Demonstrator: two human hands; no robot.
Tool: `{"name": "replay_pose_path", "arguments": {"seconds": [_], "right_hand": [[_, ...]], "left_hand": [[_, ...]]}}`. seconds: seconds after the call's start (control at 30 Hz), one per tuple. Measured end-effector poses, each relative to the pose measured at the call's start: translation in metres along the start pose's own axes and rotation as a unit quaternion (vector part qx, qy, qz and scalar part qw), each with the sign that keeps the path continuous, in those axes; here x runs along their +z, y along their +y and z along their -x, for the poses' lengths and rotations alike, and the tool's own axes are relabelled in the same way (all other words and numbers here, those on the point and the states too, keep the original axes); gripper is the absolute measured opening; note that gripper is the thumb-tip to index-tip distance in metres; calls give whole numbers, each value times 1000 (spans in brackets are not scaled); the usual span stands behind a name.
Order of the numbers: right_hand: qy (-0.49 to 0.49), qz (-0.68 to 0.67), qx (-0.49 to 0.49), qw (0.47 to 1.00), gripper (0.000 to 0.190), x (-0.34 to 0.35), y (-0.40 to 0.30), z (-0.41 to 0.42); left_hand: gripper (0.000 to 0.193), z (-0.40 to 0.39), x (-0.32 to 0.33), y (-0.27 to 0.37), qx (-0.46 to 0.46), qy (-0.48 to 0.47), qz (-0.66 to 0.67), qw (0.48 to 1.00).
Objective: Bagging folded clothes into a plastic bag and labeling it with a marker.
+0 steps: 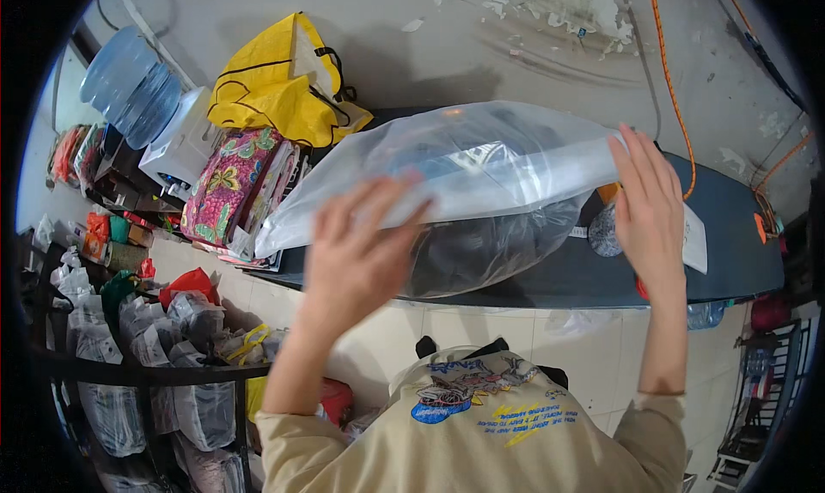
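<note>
A large clear plastic bag (477, 164), puffed up with air, lies across the dark table before me. A folded band runs along its near side, with a loose lower part (496, 254) spreading below it. My right hand (651, 203) has the right end of this band between fingers and thumb. Motion blurs my left hand (364, 248), which is over the left part of the band; whether it grips the film cannot be seen. Beside my right hand is a round grey speckled object (604, 230), partly covered. A white sheet or packet (695, 242) sticks out behind the right wrist.
A yellow bag (277, 81) rests on stacked items with a flowered cover (225, 184). Further left is a water dispenser (177, 139) with a large blue bottle (132, 84). Several wrapped parcels (206, 396) stand behind a black rail (155, 372). An orange cord (670, 87) hangs down at right.
</note>
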State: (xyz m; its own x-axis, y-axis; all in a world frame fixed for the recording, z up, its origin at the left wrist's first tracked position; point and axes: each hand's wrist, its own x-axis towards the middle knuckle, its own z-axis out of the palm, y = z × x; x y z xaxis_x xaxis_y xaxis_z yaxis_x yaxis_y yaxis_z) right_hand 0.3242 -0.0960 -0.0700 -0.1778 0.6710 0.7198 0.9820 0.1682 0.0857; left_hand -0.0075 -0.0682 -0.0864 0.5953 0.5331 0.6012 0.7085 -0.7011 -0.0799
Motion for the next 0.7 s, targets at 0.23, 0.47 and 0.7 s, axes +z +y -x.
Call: {"name": "replay_pose_path", "arguments": {"seconds": [0.23,0.47,0.7], "right_hand": [[-64,124,-178,974,56,54,59,-8],[-26,112,-208,971,50,96,87,22],[-139,140,-122,973,47,136,92,44]], "left_hand": [[70,49,-18,-68,-47,-158,-198,966],[54,112,35,-95,31,-48,-154,986],[65,122,69,-71,-12,-41,-72,996]]}}
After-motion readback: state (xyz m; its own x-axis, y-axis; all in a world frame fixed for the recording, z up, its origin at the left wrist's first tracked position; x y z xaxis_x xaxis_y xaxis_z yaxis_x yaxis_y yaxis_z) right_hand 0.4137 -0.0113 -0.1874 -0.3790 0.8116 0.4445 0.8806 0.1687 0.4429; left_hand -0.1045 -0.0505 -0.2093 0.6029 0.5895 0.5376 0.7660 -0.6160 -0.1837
